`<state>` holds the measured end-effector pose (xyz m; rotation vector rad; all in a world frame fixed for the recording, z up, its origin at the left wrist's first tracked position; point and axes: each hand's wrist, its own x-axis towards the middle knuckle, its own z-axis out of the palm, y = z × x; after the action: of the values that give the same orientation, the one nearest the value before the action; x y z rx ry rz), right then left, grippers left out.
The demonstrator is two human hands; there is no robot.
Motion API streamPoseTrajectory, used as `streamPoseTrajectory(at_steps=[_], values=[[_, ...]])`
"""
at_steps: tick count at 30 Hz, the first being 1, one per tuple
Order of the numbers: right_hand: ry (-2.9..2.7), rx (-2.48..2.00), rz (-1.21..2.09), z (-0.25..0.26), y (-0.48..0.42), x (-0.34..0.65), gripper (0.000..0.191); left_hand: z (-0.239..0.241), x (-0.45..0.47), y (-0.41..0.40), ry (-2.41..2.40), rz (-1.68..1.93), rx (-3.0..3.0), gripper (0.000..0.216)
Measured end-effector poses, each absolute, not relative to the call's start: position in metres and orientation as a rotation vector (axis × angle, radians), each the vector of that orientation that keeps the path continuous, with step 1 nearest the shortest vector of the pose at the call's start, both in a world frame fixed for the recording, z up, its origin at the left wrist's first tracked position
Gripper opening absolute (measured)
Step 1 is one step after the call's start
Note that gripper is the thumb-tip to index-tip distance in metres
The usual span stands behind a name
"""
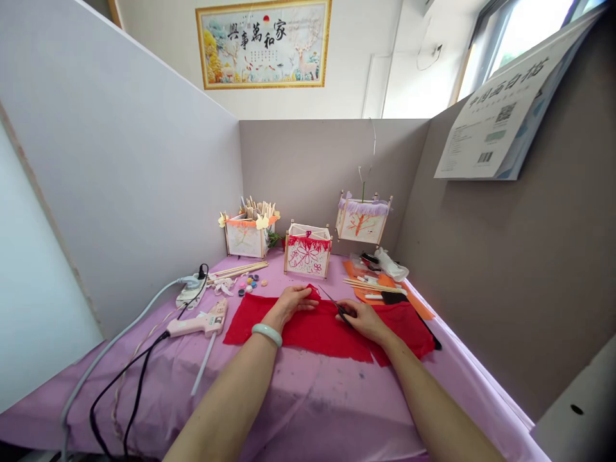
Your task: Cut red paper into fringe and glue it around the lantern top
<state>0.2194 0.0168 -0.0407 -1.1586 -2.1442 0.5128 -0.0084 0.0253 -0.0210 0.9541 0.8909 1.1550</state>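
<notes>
Grey partitions (pixel 298 160) enclose a purple-draped table (pixel 308 410), a bright window (pixel 532 35) upper right.

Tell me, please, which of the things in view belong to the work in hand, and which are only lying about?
In the work:
red cloth, held in the left hand
scissors, held in the right hand

Probably just lying about:
pink glue gun
wooden sticks at left
white power strip
red-fringed box, though its fringe resembles the cloth in colour
</notes>
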Motion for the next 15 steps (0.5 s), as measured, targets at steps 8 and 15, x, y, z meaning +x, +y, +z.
streamPoseTrajectory(at_steps=[8,15], values=[[-2.132,-1.181,0.514,-0.0401,0.0168,0.2190,0.037,-0.0215,-0.0078,0.0265,0.878,1.162,0.938,0.013],[-2.107,-1.160,0.548,-0.0415,0.0173,0.2198,0.036,-0.0190,-0.0084,0.0235,0.851,1.173,0.921,0.008]])
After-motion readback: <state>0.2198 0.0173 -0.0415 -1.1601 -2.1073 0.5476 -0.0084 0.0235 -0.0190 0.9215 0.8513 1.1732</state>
